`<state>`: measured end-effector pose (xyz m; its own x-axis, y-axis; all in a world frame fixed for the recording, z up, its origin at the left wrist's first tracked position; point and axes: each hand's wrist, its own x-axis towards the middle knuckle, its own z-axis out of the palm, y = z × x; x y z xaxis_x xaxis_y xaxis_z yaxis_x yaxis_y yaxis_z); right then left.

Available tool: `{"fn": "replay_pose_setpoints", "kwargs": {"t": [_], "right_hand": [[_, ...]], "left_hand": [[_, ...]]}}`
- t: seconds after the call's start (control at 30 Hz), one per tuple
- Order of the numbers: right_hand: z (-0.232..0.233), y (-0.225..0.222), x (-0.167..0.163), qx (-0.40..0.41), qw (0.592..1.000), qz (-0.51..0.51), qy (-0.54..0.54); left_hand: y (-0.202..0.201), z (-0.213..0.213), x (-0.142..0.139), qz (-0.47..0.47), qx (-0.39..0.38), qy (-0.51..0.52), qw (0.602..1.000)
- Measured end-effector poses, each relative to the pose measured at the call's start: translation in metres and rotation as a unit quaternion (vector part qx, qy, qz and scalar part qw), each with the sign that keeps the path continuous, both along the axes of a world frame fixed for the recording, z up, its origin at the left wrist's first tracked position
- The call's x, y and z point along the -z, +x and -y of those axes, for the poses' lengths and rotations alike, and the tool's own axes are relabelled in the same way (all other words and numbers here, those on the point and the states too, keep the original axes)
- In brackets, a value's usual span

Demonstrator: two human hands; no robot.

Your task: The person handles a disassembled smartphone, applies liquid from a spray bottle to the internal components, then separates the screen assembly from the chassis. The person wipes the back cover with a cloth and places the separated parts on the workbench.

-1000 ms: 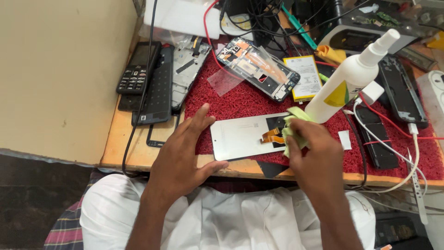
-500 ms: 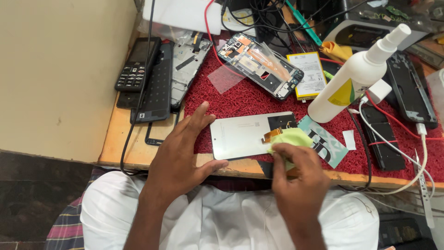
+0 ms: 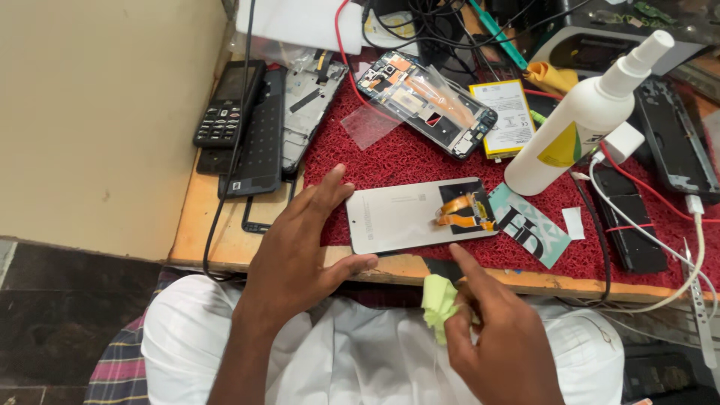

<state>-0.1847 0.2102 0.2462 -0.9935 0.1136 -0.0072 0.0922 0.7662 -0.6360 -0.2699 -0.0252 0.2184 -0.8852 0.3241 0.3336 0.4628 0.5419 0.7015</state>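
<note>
One grey phone screen panel (image 3: 409, 215) lies face down on the red mat (image 3: 390, 157) at the counter (image 3: 196, 225) edge, long axis left to right. The left hand (image 3: 300, 251) is nearer, fingers spread wide around its left end. The right hand (image 3: 499, 334) hangs below, pinching a green cloth (image 3: 439, 302).

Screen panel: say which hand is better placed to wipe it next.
Right, probably. The right hand holds the green cloth just below the screen panel; the left hand is bracing its left edge.
</note>
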Motion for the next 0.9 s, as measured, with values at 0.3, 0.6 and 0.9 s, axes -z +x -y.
{"fn": "replay_pose_setpoints", "kwargs": {"t": [0.3,0.6,0.9], "right_hand": [[0.031,0.005,0.001,-0.032,0.995,0.073,0.058],[0.039,0.004,0.004,-0.061,0.996,0.054,0.047],[0.049,0.004,0.009,-0.076,0.995,0.053,0.045]], "left_hand": [[0.003,0.0,0.001,-0.036,-0.006,0.001,0.999],[0.001,-0.001,-0.005,-0.037,0.005,0.018,0.999],[0.0,-0.001,0.0,-0.049,-0.01,-0.002,0.999]]}}
